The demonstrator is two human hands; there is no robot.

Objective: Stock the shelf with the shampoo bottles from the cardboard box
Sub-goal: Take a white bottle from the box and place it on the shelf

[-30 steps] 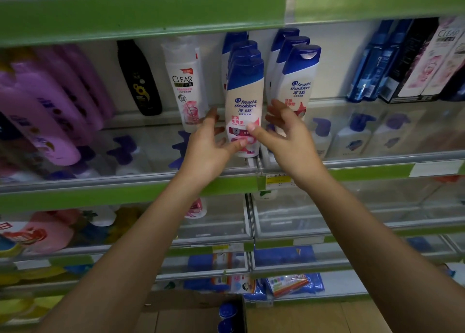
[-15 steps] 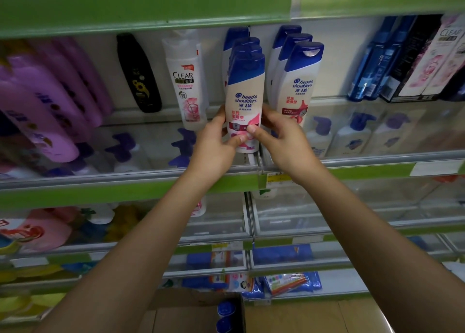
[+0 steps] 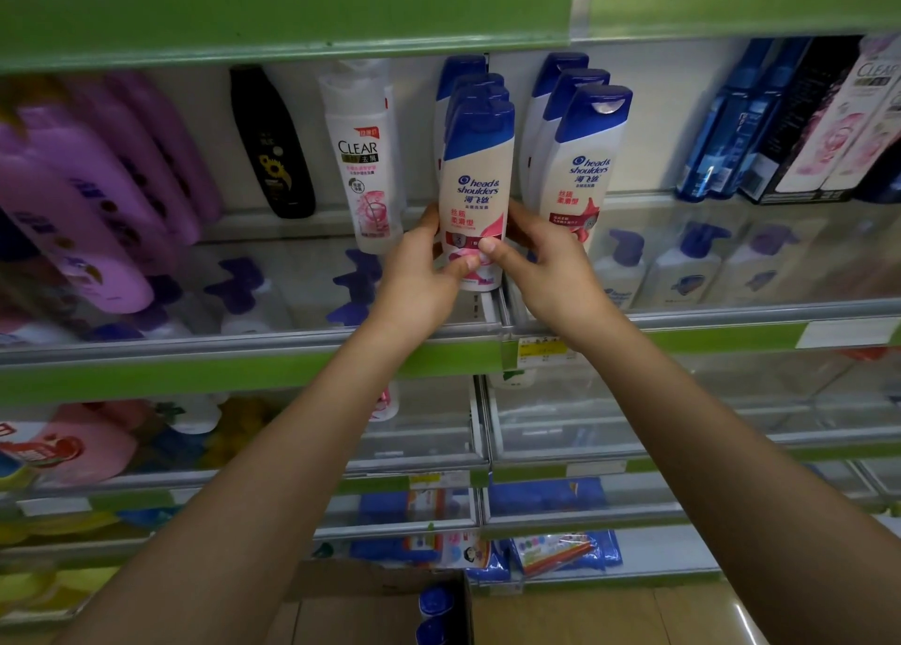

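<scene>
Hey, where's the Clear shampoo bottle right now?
In the head view, the Clear bottle stands on the upper shelf left of centre, between the black bottle and the Head & Shoulders row that both hands hold.

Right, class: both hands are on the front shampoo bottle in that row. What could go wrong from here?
1. The front bottle stands tight against the row of bottles behind it; a hard push could topple them.
2. The left hand and right hand grip it only near the base, so the tall top might tip.
3. The Clear bottle and the right-hand row stand close by; an arm could knock either.
</scene>
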